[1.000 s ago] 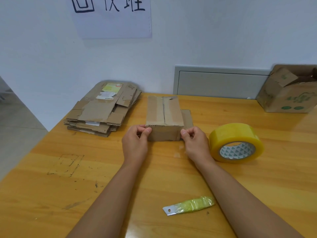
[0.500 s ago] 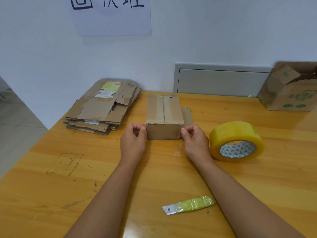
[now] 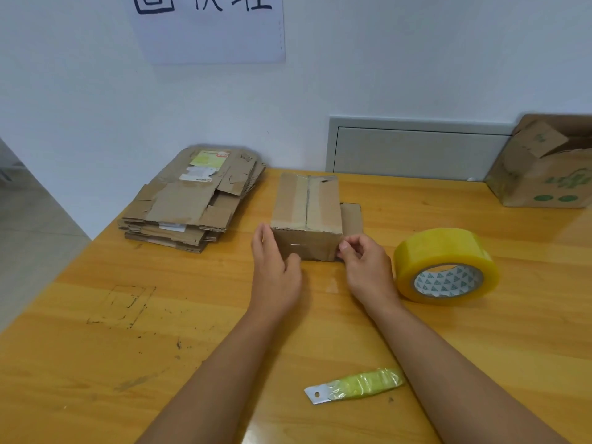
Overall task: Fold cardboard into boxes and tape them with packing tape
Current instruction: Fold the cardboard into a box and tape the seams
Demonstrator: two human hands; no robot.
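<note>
A small brown cardboard box (image 3: 307, 216) stands in the middle of the wooden table (image 3: 160, 315). Its top flaps are closed and tape runs along the seam. One flap (image 3: 350, 217) sticks out flat at its right side. My left hand (image 3: 275, 270) is at the box's near left corner, with straight fingers along the left side and the thumb by the front face. My right hand (image 3: 365, 267) has curled fingers and pinches the box's near right corner. A roll of yellow packing tape (image 3: 445, 264) lies flat just right of my right hand.
A stack of flattened cardboard boxes (image 3: 192, 200) lies at the back left of the table. A larger open carton with green print (image 3: 544, 174) stands at the back right. A yellow-handled cutter blade (image 3: 355, 384) lies near the front edge between my forearms.
My left hand has let go of its pinch at the box's near left corner and opened beside it. My right hand stays pinched at the near right corner. The box has not moved.
</note>
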